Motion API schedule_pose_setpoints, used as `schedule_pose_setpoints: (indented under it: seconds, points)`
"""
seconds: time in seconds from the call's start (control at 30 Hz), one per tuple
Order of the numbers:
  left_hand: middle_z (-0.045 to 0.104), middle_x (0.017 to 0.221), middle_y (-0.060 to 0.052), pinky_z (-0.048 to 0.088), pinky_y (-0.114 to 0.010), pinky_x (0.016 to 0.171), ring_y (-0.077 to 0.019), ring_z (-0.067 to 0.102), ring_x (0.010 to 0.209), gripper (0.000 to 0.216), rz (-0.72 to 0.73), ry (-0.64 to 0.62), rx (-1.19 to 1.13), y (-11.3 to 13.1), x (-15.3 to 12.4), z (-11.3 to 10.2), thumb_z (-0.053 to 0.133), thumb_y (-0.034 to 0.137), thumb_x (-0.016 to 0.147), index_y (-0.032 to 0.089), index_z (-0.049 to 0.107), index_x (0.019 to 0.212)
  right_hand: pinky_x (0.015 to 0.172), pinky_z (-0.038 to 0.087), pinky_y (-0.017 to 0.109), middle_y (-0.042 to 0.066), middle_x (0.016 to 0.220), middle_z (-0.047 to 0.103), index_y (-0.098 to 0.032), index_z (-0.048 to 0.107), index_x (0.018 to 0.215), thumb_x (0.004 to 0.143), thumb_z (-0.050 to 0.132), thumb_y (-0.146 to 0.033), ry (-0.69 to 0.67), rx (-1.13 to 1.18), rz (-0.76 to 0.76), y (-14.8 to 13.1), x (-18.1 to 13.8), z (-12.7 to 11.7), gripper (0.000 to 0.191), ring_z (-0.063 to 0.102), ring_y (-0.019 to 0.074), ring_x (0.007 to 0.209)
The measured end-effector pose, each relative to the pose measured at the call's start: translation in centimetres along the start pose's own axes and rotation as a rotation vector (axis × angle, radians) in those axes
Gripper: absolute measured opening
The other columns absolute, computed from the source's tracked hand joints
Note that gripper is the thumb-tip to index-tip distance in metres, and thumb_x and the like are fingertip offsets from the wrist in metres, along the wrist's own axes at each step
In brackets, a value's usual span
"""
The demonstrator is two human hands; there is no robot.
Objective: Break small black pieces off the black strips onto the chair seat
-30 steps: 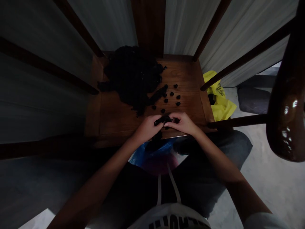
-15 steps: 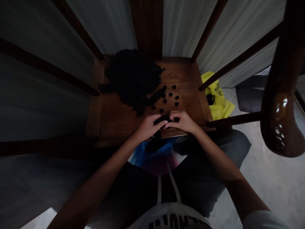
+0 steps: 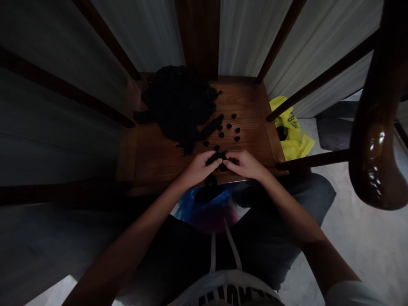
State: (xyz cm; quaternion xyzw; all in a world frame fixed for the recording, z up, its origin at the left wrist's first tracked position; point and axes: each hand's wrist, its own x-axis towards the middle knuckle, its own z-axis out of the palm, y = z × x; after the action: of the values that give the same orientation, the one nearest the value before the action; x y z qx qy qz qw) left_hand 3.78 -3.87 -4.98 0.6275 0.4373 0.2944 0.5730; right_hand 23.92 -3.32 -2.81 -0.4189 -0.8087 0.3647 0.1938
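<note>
Head view, seat inspection: the left hand (image 3: 200,169) and right hand (image 3: 245,165) sit close together at the near edge of a wooden chair seat (image 3: 127,148), fingertips nearly meeting. Between them lies a bunched black piece (image 3: 215,159), its long axis running roughly side to side, parallel to that edge. Both grips are narrow and closed down on it. The left hand covers its left end and appears the nearer; the right fingertips bear on its right end, though the exact contact is obscured by shadow. Further along the seat, small black lumps (image 3: 229,129) lie scattered beyond the hands, a twisted black strip (image 3: 212,125) runs beside them, and a heaped black mass (image 3: 178,106) occupies the far left. The material cannot be determined. A yellow plastic bag (image 3: 291,131) lies beyond the right seat edge; a blue plastic bag (image 3: 204,204) sits below the near edge.
</note>
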Motion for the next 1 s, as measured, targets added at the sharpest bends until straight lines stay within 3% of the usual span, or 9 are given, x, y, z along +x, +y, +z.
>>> schedule_pose_setpoints:
  seconds: [0.17,0.3,0.5,0.63,0.8,0.9,1.0]
  points:
    - [0.064,0.09,-0.004,0.046,-0.028,0.078,-0.0164,0.059,0.084,0.022,0.114,0.01,0.155,0.2,-0.2,0.3,0.051,0.034,0.09,0.016,0.062,0.095,0.06,0.028,0.026,0.001,0.071,0.055,-0.018,0.051,0.071,0.087,0.051,-0.025,0.131,-0.225,0.109,-0.7,0.1,1.4,0.018,0.05,0.0132,0.067]
    - [0.063,0.087,-0.003,0.046,-0.027,0.076,-0.0164,0.058,0.084,0.021,0.112,0.009,0.157,0.3,-0.2,0.4,0.051,0.035,0.09,0.017,0.06,0.094,0.061,0.028,0.025,0.002,0.074,0.058,-0.018,0.054,0.074,0.09,0.047,-0.026,0.095,-0.218,0.087,-0.8,0.2,1.1,0.019,0.051,0.0138,0.069]
    - [0.061,0.085,-0.002,0.045,-0.025,0.072,-0.0148,0.056,0.079,0.023,0.042,-0.04,-0.011,0.5,-0.2,0.0,0.055,0.038,0.088,0.016,0.061,0.092,0.059,0.027,0.024,-0.002,0.067,0.053,-0.017,0.051,0.068,0.086,0.054,-0.027,0.002,-0.132,0.049,-0.5,0.2,0.2,0.021,0.045,0.01,0.061]
    - [0.053,0.071,0.001,0.04,-0.023,0.061,-0.0108,0.049,0.064,0.023,-0.056,-0.091,-0.211,1.0,0.0,-0.3,0.056,0.038,0.086,0.015,0.059,0.085,0.059,0.028,0.023,-0.003,0.064,0.049,-0.017,0.052,0.069,0.087,0.045,-0.021,0.026,0.01,0.025,-0.4,0.2,0.6,0.02,0.043,0.0092,0.059]
    - [0.041,0.062,0.003,0.031,-0.023,0.05,-0.0082,0.037,0.052,0.02,-0.164,-0.047,-0.444,1.0,0.1,-0.3,0.053,0.034,0.082,0.017,0.049,0.071,0.057,0.033,0.021,-0.003,0.062,0.049,-0.016,0.054,0.074,0.089,0.039,-0.02,-0.001,0.259,0.023,0.0,0.3,0.8,0.021,0.044,0.0091,0.058]
    - [0.047,0.066,0.002,0.038,-0.023,0.055,-0.0105,0.046,0.059,0.021,-0.141,-0.083,-0.273,1.1,0.1,-0.1,0.059,0.038,0.082,0.017,0.054,0.079,0.057,0.035,0.021,-0.004,0.061,0.05,-0.017,0.053,0.075,0.09,0.04,-0.019,-0.057,0.38,0.032,0.4,0.3,0.7,0.02,0.045,0.0087,0.057]
    - [0.056,0.085,-0.002,0.045,-0.027,0.077,-0.0151,0.055,0.082,0.02,0.048,-0.003,0.002,1.1,-0.2,0.4,0.06,0.037,0.084,0.017,0.06,0.088,0.056,0.036,0.021,-0.004,0.061,0.049,-0.016,0.053,0.074,0.092,0.043,-0.024,-0.134,0.497,0.045,0.8,0.3,0.4,0.022,0.046,0.0083,0.055]
